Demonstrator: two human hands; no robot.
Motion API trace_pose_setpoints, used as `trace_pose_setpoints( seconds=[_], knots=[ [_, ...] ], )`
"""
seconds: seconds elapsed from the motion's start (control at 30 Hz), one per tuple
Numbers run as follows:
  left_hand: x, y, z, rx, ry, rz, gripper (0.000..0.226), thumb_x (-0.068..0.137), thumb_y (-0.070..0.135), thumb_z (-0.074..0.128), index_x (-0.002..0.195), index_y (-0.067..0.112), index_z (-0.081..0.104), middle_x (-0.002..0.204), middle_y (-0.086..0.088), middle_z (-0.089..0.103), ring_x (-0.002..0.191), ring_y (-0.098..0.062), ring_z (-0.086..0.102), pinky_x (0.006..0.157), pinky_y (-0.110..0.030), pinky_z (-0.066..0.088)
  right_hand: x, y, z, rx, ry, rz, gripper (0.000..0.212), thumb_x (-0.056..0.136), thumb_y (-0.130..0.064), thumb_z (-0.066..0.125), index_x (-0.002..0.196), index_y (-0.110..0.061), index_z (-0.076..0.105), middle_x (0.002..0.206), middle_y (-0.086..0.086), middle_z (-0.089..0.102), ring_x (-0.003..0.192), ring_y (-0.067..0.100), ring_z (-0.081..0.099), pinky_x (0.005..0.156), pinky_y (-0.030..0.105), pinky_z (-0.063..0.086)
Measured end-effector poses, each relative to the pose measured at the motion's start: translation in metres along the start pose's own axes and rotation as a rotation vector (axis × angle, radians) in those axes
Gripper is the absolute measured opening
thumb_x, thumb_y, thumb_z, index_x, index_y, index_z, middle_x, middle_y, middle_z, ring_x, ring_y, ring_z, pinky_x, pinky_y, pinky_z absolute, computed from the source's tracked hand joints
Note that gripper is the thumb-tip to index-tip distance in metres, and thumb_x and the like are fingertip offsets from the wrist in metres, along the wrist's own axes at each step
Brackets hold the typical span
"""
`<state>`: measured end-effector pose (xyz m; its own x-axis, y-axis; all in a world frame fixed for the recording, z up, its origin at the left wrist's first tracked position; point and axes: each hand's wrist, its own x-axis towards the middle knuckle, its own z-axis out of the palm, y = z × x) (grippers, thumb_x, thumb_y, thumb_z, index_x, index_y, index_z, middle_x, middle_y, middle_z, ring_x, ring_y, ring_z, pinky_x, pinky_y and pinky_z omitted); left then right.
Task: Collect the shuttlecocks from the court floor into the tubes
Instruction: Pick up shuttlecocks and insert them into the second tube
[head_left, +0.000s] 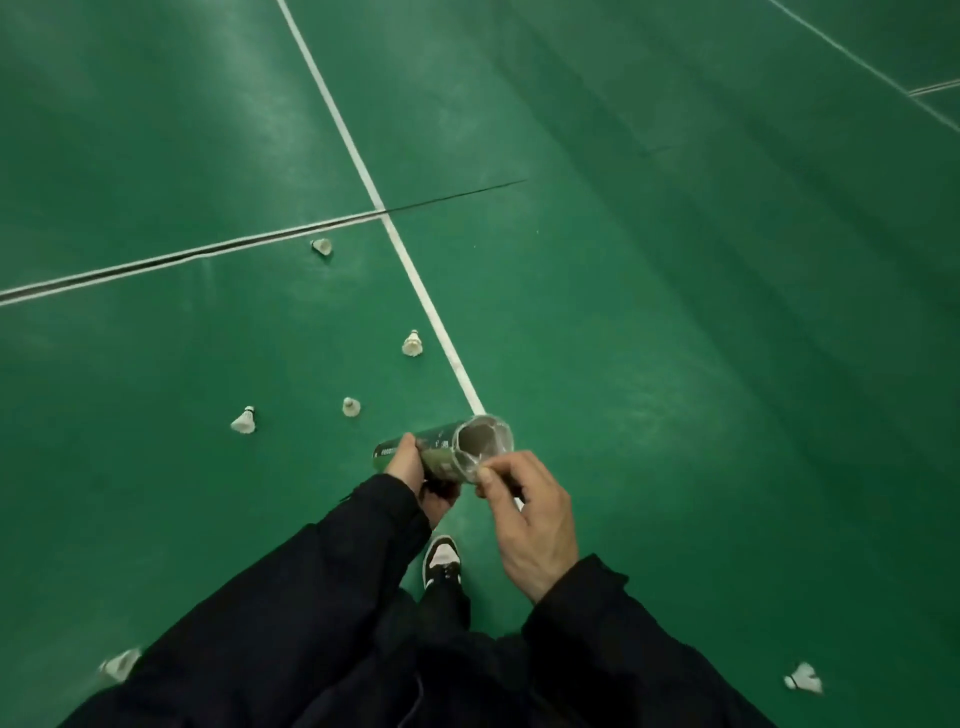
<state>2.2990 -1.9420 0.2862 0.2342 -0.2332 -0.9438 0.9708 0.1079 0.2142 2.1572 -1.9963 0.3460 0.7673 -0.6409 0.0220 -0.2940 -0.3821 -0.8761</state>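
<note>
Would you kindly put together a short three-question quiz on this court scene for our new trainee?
1. True or false: the left hand holds the tube by its body.
2. How many shuttlecocks lie on the court floor in view?
3. What is the right hand doing? A) picking up a shuttlecock B) pinching at the tube's open end C) hanging at the person's side

Key:
1. True.
2. Six: four ahead to the left of the white line, such as the farthest shuttlecock, and one at each lower side of the picture.
3. B.
</note>
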Motion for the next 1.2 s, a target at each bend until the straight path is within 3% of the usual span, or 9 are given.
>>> trace_pose_setpoints(
  seconds=[0.07, 0.3, 0.4, 0.53, 0.7, 0.83, 1.0, 1.13, 1.2],
  knots=[
    [0.003, 0.04, 0.041, 0.002, 0.014, 0.0, 0.042, 0.106, 0.038, 0.047, 0.077, 0.009, 0.053, 0.052, -0.01, 0.06, 0.059, -0.022, 0.06, 0.076, -0.033, 0.054, 0.059, -0.008, -0.004, 0.044, 0.017, -0.017, 0.026, 0.098, -0.037, 0.05, 0.088, -0.018, 0.065, 0.087, -0.01, 0.064, 0.082, 0.007, 0.062, 0.071, 0.019, 0.051],
    [0.087, 0.169, 0.141, -0.291, -0.008, 0.032, 0.069, 0.097, 0.065, 0.056, 0.12, 0.0, 0.064, 0.12, -0.015, 0.069, 0.115, -0.027, 0.068, 0.112, -0.042, 0.049, 0.261, 0.006, -0.001, 0.001, -0.162, -0.189, 0.011, 0.09, -0.03, 0.061, 0.091, -0.021, 0.067, 0.097, -0.011, 0.064, 0.092, -0.002, 0.06, 0.08, 0.011, 0.049],
    [0.125, 0.223, 0.182, -0.436, 0.01, 0.04, 0.067, 0.097, 0.062, 0.06, 0.127, 0.002, 0.061, 0.12, -0.012, 0.069, 0.106, -0.025, 0.069, 0.099, -0.039, 0.057, 0.355, 0.023, 0.008, -0.018, -0.235, -0.227, 0.01, 0.09, -0.031, 0.06, 0.093, -0.024, 0.067, 0.097, -0.012, 0.064, 0.094, -0.004, 0.06, 0.083, 0.01, 0.049],
    [0.143, 0.286, 0.233, -0.522, 0.065, 0.118, 0.039, 0.099, 0.055, 0.06, 0.094, 0.016, 0.06, 0.095, -0.011, 0.062, 0.08, -0.022, 0.06, 0.068, -0.035, 0.054, 0.468, 0.018, 0.012, -0.043, -0.382, -0.217, 0.005, 0.083, -0.024, 0.062, 0.08, -0.026, 0.058, 0.085, -0.012, 0.061, 0.084, 0.001, 0.058, 0.075, 0.011, 0.045],
    [0.152, 0.352, 0.269, -0.535, -0.12, 0.127, 0.069, 0.088, 0.053, 0.074, 0.134, 0.002, 0.064, 0.136, -0.019, 0.067, 0.127, -0.034, 0.064, 0.109, -0.046, 0.05, 0.576, 0.0, 0.03, -0.114, -0.6, -0.287, 0.007, 0.078, -0.021, 0.062, 0.072, -0.02, 0.058, 0.076, -0.011, 0.058, 0.076, 0.008, 0.054, 0.069, 0.022, 0.048],
    [0.18, 0.409, 0.287, -0.542, -0.154, 0.209, 0.083, 0.075, 0.049, 0.081, 0.139, -0.001, 0.061, 0.142, -0.02, 0.063, 0.129, -0.035, 0.063, 0.116, -0.048, 0.045, 0.649, -0.005, 0.063, -0.116, -0.693, -0.316, 0.01, 0.082, -0.015, 0.066, 0.076, -0.018, 0.059, 0.079, -0.008, 0.058, 0.077, 0.01, 0.054, 0.07, 0.027, 0.049],
    [0.227, 0.5, 0.292, -0.627, -0.083, 0.279, 0.055, 0.094, 0.05, 0.069, 0.124, 0.004, 0.065, 0.126, -0.019, 0.069, 0.11, -0.032, 0.067, 0.11, -0.044, 0.05, 0.737, -0.017, 0.122, -0.073, -0.8, -0.247, 0.016, 0.085, -0.034, 0.059, 0.088, -0.021, 0.067, 0.091, -0.009, 0.064, 0.078, 0.01, 0.058, 0.07, 0.025, 0.051],
    [0.262, 0.584, 0.291, -0.6, -0.008, 0.282, 0.048, 0.096, 0.053, 0.065, 0.107, 0.006, 0.068, 0.088, -0.011, 0.076, 0.071, -0.022, 0.075, 0.063, -0.03, 0.064, 0.808, -0.023, 0.175, -0.064, -0.854, -0.071, 0.02, 0.093, -0.014, 0.067, 0.111, -0.021, 0.073, 0.069, -0.028, 0.06, 0.056, 0.003, 0.049, 0.056, 0.011, 0.037],
    [0.283, 0.625, 0.287, -0.594, 0.06, 0.297, 0.048, 0.096, 0.052, 0.066, 0.111, 0.007, 0.067, 0.092, -0.01, 0.074, 0.075, -0.022, 0.073, 0.061, -0.03, 0.064, 0.845, -0.023, 0.206, -0.074, -0.874, -0.035, 0.022, 0.094, -0.016, 0.067, 0.113, -0.025, 0.073, 0.059, -0.023, 0.056, 0.051, 0.005, 0.043, 0.051, 0.017, 0.034]
  ],
)
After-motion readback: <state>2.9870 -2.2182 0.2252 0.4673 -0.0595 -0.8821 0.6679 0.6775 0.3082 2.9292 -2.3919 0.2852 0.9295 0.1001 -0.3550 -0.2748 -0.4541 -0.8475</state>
